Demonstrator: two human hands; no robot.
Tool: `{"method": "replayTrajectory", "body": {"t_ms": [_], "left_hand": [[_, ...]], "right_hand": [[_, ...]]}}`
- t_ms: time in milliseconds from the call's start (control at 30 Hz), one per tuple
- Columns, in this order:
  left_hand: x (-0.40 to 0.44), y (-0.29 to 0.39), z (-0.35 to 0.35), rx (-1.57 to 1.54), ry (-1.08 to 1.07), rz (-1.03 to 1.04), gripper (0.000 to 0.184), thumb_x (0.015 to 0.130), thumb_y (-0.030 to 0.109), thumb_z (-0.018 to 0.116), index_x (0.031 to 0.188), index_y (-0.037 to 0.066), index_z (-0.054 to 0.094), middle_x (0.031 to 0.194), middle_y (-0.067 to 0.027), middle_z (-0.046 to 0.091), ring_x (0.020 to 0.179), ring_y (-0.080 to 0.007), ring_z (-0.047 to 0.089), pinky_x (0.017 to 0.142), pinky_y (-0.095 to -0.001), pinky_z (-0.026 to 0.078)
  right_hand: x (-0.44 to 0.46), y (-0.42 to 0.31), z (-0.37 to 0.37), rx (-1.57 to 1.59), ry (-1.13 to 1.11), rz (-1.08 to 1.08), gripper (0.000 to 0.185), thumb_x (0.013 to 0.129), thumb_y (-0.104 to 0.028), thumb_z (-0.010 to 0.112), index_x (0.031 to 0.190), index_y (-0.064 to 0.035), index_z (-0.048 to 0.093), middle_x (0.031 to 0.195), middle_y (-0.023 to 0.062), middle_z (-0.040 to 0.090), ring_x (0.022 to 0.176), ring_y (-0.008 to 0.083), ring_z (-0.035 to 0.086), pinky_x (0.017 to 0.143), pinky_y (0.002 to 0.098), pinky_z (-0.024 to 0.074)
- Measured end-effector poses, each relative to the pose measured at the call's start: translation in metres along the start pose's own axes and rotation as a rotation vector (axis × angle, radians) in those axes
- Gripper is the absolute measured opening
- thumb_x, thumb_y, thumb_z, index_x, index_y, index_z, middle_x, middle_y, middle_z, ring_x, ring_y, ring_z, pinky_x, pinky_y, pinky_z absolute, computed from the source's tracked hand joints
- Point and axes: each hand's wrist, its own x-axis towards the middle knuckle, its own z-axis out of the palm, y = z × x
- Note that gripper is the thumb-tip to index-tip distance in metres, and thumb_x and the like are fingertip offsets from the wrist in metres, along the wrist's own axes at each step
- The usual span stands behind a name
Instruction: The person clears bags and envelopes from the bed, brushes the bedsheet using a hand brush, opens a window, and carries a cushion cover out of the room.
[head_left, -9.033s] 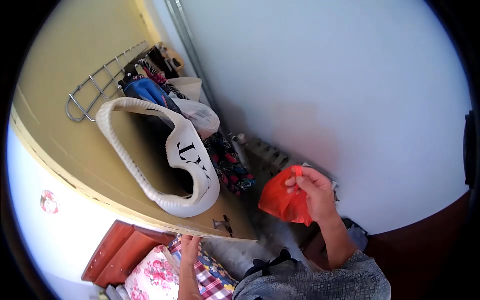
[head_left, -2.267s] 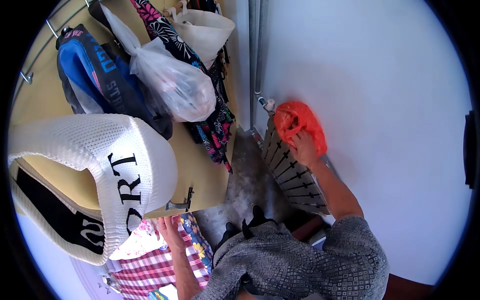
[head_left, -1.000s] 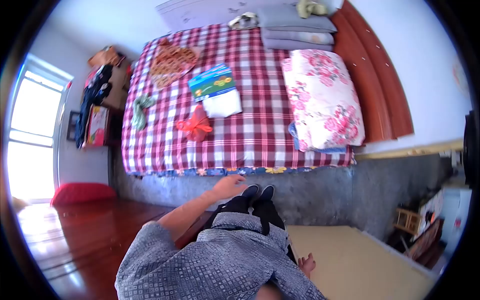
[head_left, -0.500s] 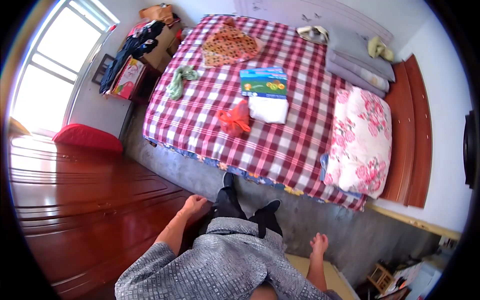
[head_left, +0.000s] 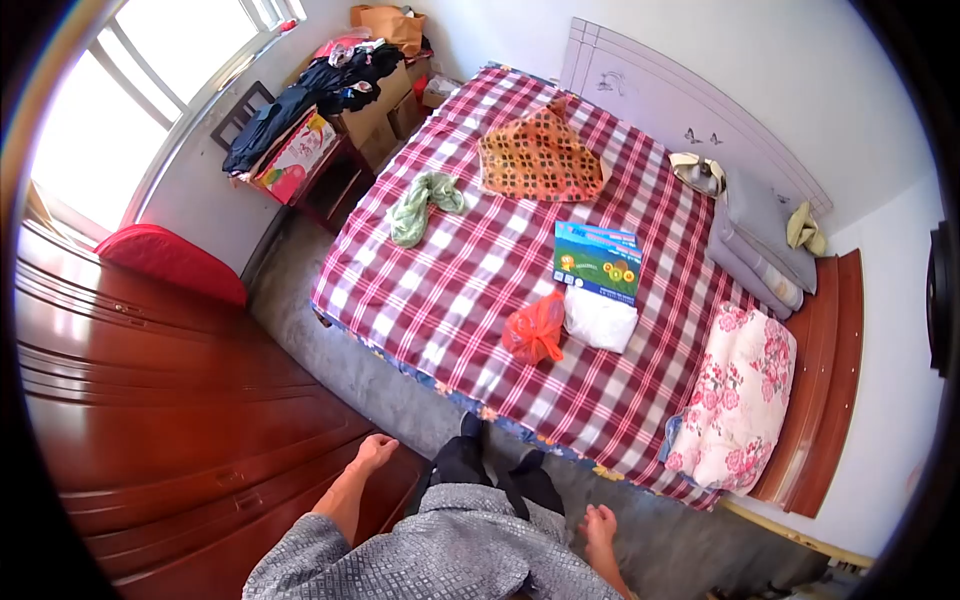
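Observation:
My left hand (head_left: 377,450) hangs beside the dark red wooden wardrobe (head_left: 200,420), fingers loosely bent and no object seen in it. Low on the other side, my right hand (head_left: 598,523) is half curled and apart from the bed, also with no object visible. Ahead lies a bed with a checked red and white sheet (head_left: 440,310). On it are a red plastic bag (head_left: 533,330), a white folded item (head_left: 600,320) and several blue printed flat packages (head_left: 597,262). Farther back lie a light green cloth (head_left: 422,208) and an orange patterned cloth (head_left: 540,155).
A folded floral quilt (head_left: 735,400) and grey pillows (head_left: 765,230) line the bed's right side, by a wooden board (head_left: 830,370). Clothes (head_left: 310,100) are piled on boxes near the window. A red rounded object (head_left: 175,255) stands by the wardrobe. Grey floor (head_left: 320,340) borders the bed.
The view has turned left and the bed appears closer. The bed's items sit lower and farther right in view. Both arms have swung slightly; my right hand is now nearer my body.

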Motion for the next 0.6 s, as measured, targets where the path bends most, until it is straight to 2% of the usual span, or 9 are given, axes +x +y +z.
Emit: {"method": "replayTrajectory", "body": {"t_ms": [167, 233, 333, 433, 467, 533, 600], "left_hand": [[0.016, 0.009, -0.024, -0.088, 0.082, 0.022, 0.038, 0.088, 0.036, 0.068, 0.107, 0.003, 0.074, 0.104, -0.0169, 0.074, 0.101, -0.0269, 0.069, 0.091, -0.0368, 0.052], [-0.004, 0.012, -0.024, -0.140, 0.124, 0.034, 0.037, 0.089, 0.035, 0.068, 0.107, 0.003, 0.074, 0.104, -0.0168, 0.074, 0.101, -0.0270, 0.069, 0.091, -0.0367, 0.052], [-0.034, 0.016, -0.036, -0.127, 0.114, 0.068, 0.039, 0.089, 0.036, 0.068, 0.109, 0.003, 0.073, 0.106, -0.0167, 0.073, 0.100, -0.0269, 0.069, 0.091, -0.0372, 0.053], [-0.038, -0.002, -0.050, -0.048, 0.131, 0.040, 0.040, 0.088, 0.037, 0.069, 0.109, 0.004, 0.074, 0.106, -0.0168, 0.073, 0.101, -0.0270, 0.069, 0.091, -0.0375, 0.053], [-0.031, -0.017, -0.053, -0.041, 0.107, -0.013, 0.041, 0.086, 0.039, 0.069, 0.108, 0.005, 0.075, 0.106, -0.0169, 0.074, 0.101, -0.0278, 0.069, 0.092, -0.0376, 0.053], [-0.026, -0.028, -0.071, -0.028, 0.099, -0.066, 0.041, 0.086, 0.040, 0.069, 0.108, 0.005, 0.075, 0.106, -0.0167, 0.074, 0.102, -0.0281, 0.069, 0.092, -0.0374, 0.053], [-0.019, -0.033, -0.098, 0.004, 0.061, -0.143, 0.043, 0.085, 0.041, 0.070, 0.108, 0.005, 0.075, 0.106, -0.0162, 0.074, 0.102, -0.0284, 0.069, 0.092, -0.0376, 0.053]], "right_hand": [[0.028, -0.048, 0.045, -0.049, -0.128, -0.121, 0.050, 0.090, -0.018, 0.072, 0.133, -0.0038, 0.052, 0.113, 0.0083, 0.060, 0.093, 0.0181, 0.062, 0.066, 0.0325, 0.0579], [0.046, -0.059, 0.045, -0.083, -0.207, -0.141, 0.049, 0.090, -0.017, 0.071, 0.133, -0.0037, 0.052, 0.113, 0.0086, 0.061, 0.092, 0.0181, 0.062, 0.066, 0.0320, 0.0580], [0.071, -0.075, 0.040, -0.272, -0.151, -0.032, 0.048, 0.090, -0.021, 0.071, 0.131, -0.0031, 0.053, 0.114, 0.0107, 0.062, 0.087, 0.0176, 0.062, 0.065, 0.0332, 0.0582], [0.096, -0.086, 0.026, -0.171, -0.158, 0.080, 0.047, 0.088, -0.023, 0.071, 0.127, -0.0027, 0.053, 0.111, 0.0133, 0.061, 0.085, 0.0221, 0.063, 0.062, 0.0356, 0.0582], [0.096, -0.091, 0.026, -0.175, -0.164, 0.068, 0.047, 0.088, -0.023, 0.071, 0.127, -0.0027, 0.053, 0.111, 0.0133, 0.061, 0.085, 0.0221, 0.063, 0.062, 0.0356, 0.0582], [0.093, -0.100, 0.034, -0.134, -0.017, 0.011, 0.043, 0.087, -0.022, 0.071, 0.122, -0.0028, 0.055, 0.096, 0.0108, 0.064, 0.075, 0.0223, 0.067, 0.055, 0.0339, 0.0555], [0.083, -0.106, 0.049, -0.138, 0.020, 0.019, 0.042, 0.088, -0.021, 0.069, 0.123, -0.0030, 0.054, 0.101, 0.0125, 0.062, 0.080, 0.0252, 0.066, 0.057, 0.0359, 0.0567]]}}
